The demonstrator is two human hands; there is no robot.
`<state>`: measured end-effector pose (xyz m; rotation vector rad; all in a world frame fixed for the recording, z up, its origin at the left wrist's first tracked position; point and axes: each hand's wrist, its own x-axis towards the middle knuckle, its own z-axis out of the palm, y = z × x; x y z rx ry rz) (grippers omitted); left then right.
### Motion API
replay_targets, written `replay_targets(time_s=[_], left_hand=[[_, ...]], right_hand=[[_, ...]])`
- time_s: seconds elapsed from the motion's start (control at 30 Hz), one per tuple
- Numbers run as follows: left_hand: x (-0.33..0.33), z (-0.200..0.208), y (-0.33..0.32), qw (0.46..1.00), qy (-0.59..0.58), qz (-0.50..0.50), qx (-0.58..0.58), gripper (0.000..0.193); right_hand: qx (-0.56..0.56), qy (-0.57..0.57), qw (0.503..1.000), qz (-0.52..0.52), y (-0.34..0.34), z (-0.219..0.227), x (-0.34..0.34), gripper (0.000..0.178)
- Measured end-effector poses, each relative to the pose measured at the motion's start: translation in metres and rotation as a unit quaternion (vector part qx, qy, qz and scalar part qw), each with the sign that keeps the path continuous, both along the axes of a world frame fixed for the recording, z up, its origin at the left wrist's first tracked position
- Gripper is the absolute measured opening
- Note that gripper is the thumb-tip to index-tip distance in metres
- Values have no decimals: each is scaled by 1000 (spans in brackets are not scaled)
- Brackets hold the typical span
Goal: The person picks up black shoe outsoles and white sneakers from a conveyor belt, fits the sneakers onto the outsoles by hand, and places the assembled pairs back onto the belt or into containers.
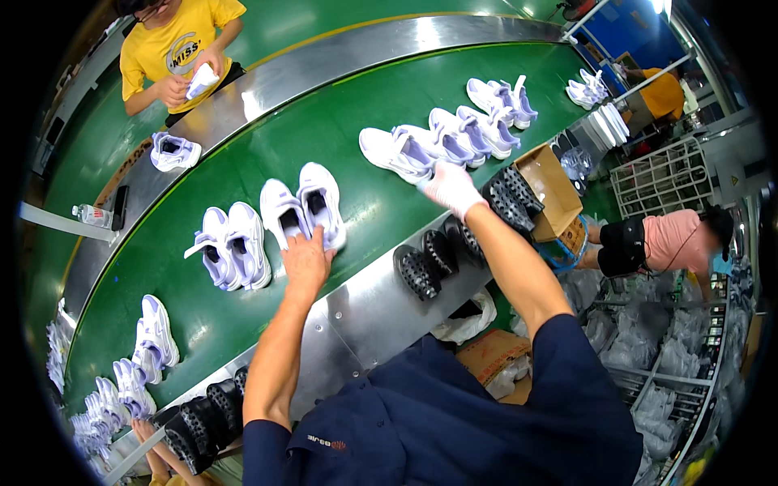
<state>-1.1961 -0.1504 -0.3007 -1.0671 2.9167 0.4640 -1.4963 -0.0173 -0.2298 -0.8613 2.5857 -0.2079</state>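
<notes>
Currently, the green belt (373, 97) is carrying white-and-lilac shoes. Left hand (306, 263), bare: its fingers are reaching over the heels of a pair of shoes (322, 198) standing side by side before the wearer; whether they are clamping cannot be told. Right hand (454, 190), pale-gloved, well apart from the left: it is touching the heel of the nearest shoe (389, 154) in a row; its fingertips are hiding, so its grip cannot be told. Black studded forms (417, 271) are lining the metal ledge (344, 324). Writing: a yellow T-shirt (138, 61) on a co-worker is bearing dark chest lettering; the wearer's navy shirt (454, 421) is showing small pale-and-red lettering; a clear bottle (93, 215) is wearing a red-and-white label, too small for reading.
</notes>
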Motion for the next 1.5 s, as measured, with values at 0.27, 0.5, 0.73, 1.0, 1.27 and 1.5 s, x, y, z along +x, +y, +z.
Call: replay_targets(time_s=[0.27, 0.5, 0.73, 1.0, 1.27, 1.5], left_hand=[[54, 18, 18, 985, 125, 39, 112, 43], [127, -3, 89, 956, 120, 113, 243, 35], [102, 58, 89, 950, 249, 82, 168, 46], [128, 65, 108, 939, 311, 93, 115, 69], [225, -22, 128, 877, 229, 231, 354, 70], [219, 48, 103, 939, 259, 207, 89, 39]], right_hand=[[-85, -143, 975, -149, -51, -138, -136, 42], [34, 31, 999, -20, -85, -120, -94, 37], [-162, -32, 986, 8, -71, -19, -2, 34], [-25, -104, 978, 178, 34, 28, 238, 27], [-261, -82, 955, 116, 124, -57, 300, 18], [-163, 217, 954, -125, 215, -122, 139, 44]])
